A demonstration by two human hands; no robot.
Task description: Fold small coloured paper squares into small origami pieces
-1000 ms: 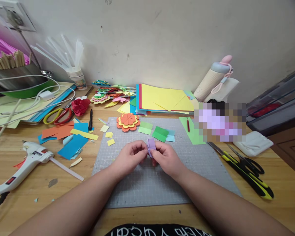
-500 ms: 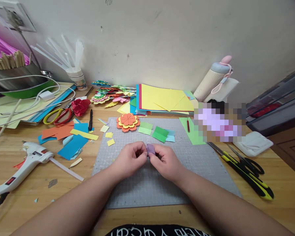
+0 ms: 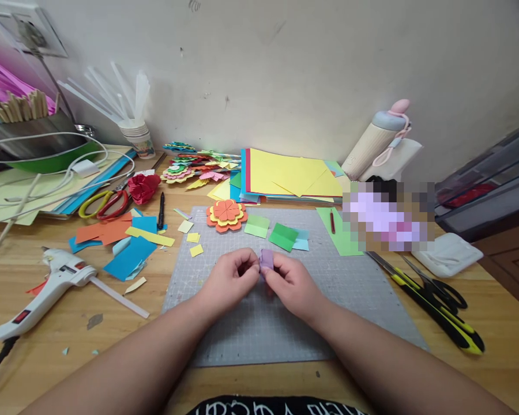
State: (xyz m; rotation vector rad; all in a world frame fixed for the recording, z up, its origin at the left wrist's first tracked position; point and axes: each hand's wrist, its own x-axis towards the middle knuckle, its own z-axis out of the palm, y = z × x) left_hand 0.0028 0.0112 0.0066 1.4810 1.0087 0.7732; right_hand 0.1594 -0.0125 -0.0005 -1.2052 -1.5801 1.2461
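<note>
Bare forearms [image 3: 125, 357]; black garment [image 3: 266, 399], white lettering [image 3: 246, 408].

A pale wall [image 3: 259, 69] (scuffed in spots) backs a wood-grained table [image 3: 506, 311]; a socket [image 3: 48, 43] sits upper left.

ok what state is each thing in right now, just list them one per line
purple paper: folded, held between both hands
left hand: closed, pinching at the paper's edge
right hand: closed on the paper
dark green paper: creased, lying on the cutting mat
paper flower: layered, lying on the mat
utility knife: blade out
glue gun: on its side, power unclear
plug: in the socket
</note>
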